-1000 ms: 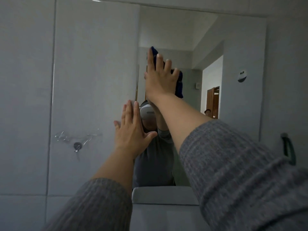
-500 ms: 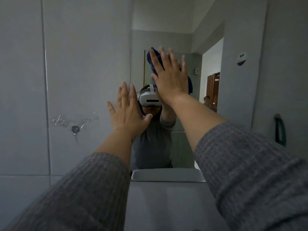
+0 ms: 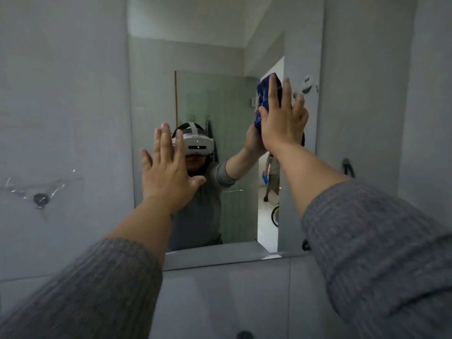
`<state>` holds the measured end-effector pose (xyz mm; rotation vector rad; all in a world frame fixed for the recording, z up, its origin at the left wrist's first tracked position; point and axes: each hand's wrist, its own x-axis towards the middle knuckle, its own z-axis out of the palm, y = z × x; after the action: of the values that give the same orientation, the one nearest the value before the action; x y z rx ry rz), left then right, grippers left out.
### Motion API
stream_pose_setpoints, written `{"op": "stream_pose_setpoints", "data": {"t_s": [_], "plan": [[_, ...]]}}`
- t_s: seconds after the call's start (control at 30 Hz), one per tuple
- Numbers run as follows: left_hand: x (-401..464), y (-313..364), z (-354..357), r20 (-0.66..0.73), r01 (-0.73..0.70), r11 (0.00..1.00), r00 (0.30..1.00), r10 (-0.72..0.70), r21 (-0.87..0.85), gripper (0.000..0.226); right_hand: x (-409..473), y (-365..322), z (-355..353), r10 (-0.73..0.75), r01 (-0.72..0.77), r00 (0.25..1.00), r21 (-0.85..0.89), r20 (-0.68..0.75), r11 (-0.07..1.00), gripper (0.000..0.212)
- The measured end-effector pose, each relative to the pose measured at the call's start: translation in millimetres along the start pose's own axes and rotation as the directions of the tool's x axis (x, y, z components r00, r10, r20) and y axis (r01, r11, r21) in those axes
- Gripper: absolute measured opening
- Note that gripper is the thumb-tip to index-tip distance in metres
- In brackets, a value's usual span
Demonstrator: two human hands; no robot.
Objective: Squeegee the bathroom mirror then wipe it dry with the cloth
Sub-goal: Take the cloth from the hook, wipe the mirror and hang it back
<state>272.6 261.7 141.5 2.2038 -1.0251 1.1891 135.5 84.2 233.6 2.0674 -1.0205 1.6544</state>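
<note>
R. hand (image 3: 281, 123), fingers straight and slightly spread, pressed the blue cloth (image 3: 265, 94) flat against the mirror (image 3: 215, 69) in its upper-right part, near the R. edge; cloth showed above and left of the fingers. L. hand (image 3: 168, 174), palm fwd., fingers straight and apart, held nothing, raised before the mirror's lower-left area; contact w/ glass could not be told. A wall hook (image 3: 40, 199) sat on the tile (image 3: 61, 94) at left.

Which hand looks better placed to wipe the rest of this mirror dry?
Probably the right hand. Its straight fingers press the blue cloth against the mirror near its upper right edge, so it only needs to sweep. The left hand is spread flat, lower left, and holds nothing.
</note>
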Motion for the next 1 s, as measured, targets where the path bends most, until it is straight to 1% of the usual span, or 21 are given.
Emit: {"op": "stream_pose_setpoints", "data": {"t_s": [0.1, 0.23, 0.4, 0.47, 0.67, 0.83, 0.93, 1.0], "plan": [[1, -2, 2, -0.015, -0.006, 1.000, 1.000, 0.006, -0.014, 0.111, 3, 25, 2, 0.074, -0.074, 0.997, 0.017, 0.018, 0.997, 0.063], [0, -1, 2, -0.010, 0.001, 1.000, 1.000, -0.001, -0.028, 0.112, 1, 53, 10, 0.230, -0.235, 0.972, 0.114, 0.054, 0.965, 0.064], [-1, -2, 4, -0.030, 0.000, 1.000, 1.000, -0.001, -0.030, 0.112, -31, 84, 21, 0.305, -0.303, 0.952, 0.237, 0.031, 0.923, 0.061], [-1, -3, 4, -0.034, -0.010, 1.000, 0.999, 0.009, -0.027, 0.111, -47, 87, 25, 0.325, -0.321, 0.945, 0.260, 0.028, 0.911, 0.060], [-3, -2, 0, -0.021, -0.012, 1.000, 1.000, 0.012, -0.023, 0.110, -74, 61, 32, 0.223, -0.224, 0.975, 0.131, 0.024, 0.966, 0.061], [-2, -4, -2, -0.025, -0.023, 0.999, 0.999, 0.022, -0.044, 0.110, -85, 31, 31, 0.171, -0.174, 0.984, 0.085, 0.047, 0.981, 0.063], [-8, -9, -1, -0.055, -0.026, 0.998, 0.998, 0.023, -0.061, 0.107, -89, 8, 29, 0.124, -0.127, 0.991, 0.064, 0.060, 0.990, 0.064], [-17, -17, 0, -0.079, -0.001, 0.999, 0.997, -0.002, -0.042, 0.107, -93, -10, 28, 0.080, -0.083, 0.995, 0.055, 0.063, 0.995, 0.064]]}}
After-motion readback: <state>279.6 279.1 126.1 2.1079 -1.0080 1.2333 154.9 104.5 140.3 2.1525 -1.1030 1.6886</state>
